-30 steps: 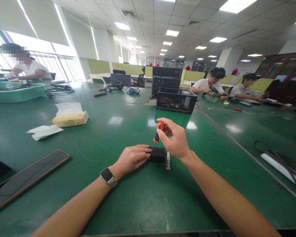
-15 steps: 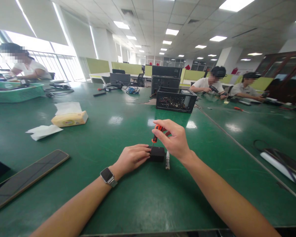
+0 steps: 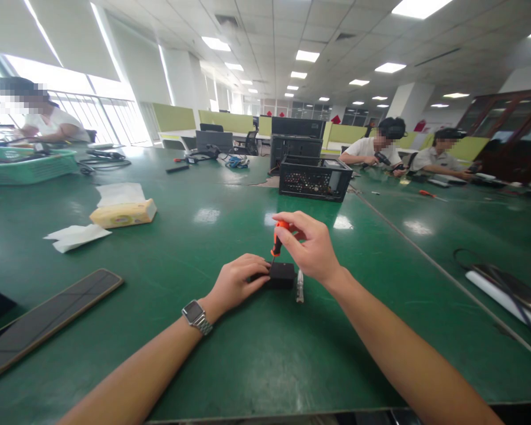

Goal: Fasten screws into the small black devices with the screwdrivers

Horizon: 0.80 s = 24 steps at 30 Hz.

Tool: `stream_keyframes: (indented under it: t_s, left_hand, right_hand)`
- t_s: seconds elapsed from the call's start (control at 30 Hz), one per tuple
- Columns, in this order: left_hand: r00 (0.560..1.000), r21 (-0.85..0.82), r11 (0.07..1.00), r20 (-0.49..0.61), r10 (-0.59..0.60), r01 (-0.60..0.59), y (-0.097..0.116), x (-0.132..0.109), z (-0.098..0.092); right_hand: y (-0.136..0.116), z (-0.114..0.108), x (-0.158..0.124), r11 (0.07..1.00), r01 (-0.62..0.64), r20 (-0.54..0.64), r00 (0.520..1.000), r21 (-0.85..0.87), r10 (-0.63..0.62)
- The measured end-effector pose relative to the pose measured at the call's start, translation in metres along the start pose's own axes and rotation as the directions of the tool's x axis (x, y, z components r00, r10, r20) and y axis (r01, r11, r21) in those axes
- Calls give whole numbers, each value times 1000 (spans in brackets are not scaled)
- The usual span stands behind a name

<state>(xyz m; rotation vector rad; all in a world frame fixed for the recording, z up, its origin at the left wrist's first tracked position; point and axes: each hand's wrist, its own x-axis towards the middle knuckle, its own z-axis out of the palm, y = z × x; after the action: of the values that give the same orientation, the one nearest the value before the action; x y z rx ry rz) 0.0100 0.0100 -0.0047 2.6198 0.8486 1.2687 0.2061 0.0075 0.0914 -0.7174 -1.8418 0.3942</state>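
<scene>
A small black box lies on the green table in front of me. My left hand, with a watch on its wrist, grips the box at its left end between thumb and fingers. My right hand holds an orange and black screwdriver nearly upright. Its shaft points down to the box's top near the left end; I cannot make out what the tip touches. Just right of the box lies a thin silvery, clear-looking strip, below my right hand.
At the left are a tissue pack, a loose tissue, a long dark flat panel and a green basket. Black computer cases stand ahead. A white-edged device with a cable lies right. Several people sit around the table.
My right hand has shifted its fingers on the screwdriver handle, now showing more of its orange top. My left thumb sits a little lower along the box. The box stays in place.
</scene>
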Motion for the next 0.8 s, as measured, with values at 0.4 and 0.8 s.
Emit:
stream_keyframes:
  t_s: [0.4,0.8]
  left_hand:
    - [985,-116,979,0,-172,170,0,2,6]
    - [987,-163,974,-11,-162,158,2,6,3]
  right_hand:
    - [4,6,1,999,-22,-32,999,-29,21]
    - [6,7,-1,999,-12,6,1000,-47,13]
